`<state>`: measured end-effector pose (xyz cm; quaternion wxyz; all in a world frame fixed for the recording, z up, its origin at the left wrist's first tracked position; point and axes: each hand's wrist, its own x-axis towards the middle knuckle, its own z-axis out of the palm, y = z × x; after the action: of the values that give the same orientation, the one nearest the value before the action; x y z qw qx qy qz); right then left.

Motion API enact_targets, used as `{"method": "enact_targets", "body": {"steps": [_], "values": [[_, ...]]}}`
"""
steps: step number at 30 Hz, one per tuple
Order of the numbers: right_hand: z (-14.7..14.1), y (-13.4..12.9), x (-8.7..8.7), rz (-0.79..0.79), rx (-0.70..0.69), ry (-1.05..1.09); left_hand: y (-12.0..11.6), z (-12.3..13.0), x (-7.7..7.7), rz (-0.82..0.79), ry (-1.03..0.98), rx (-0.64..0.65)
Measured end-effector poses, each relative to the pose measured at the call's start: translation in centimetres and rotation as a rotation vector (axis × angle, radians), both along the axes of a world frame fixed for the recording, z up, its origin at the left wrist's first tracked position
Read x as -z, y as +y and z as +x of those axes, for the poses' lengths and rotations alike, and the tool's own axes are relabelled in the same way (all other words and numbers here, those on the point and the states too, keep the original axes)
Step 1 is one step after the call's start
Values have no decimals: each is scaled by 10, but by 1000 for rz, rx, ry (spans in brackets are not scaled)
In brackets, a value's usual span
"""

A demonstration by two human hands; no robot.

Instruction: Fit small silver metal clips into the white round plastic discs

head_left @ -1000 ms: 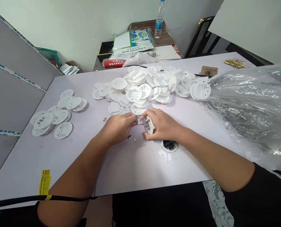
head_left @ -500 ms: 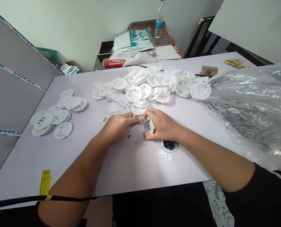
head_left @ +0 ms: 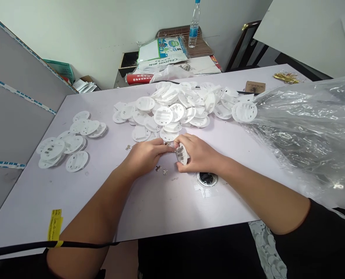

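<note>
1. Right hand (head_left: 197,155): fingers closed around white disc (head_left: 183,155), tilted on edge, slotted face toward left hand.
2. Left hand (head_left: 143,155): fingers narrow, at disc's left edge; cannot tell whether they grip a small part.
3. Metal pieces (head_left: 164,172) near left hand on worktop (head_left: 149,209).
4. Disc pile (head_left: 163,116) beyond both hands; black round item (head_left: 207,178) just beside right wrist.
</note>
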<state>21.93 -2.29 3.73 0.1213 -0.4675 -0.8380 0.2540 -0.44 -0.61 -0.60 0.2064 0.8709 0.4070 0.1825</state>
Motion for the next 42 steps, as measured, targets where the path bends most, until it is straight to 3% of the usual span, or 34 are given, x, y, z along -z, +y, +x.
{"method": "enact_targets", "body": {"steps": [22,35,42], "values": [[-2,0,1,-22,16,10,1,1,2,78,58,51],[-3,-2,2,-45,32,47,-5,6,4,322,202,87],[-4,-3,3,-52,35,57,-9,11,2,330,233,77]]}}
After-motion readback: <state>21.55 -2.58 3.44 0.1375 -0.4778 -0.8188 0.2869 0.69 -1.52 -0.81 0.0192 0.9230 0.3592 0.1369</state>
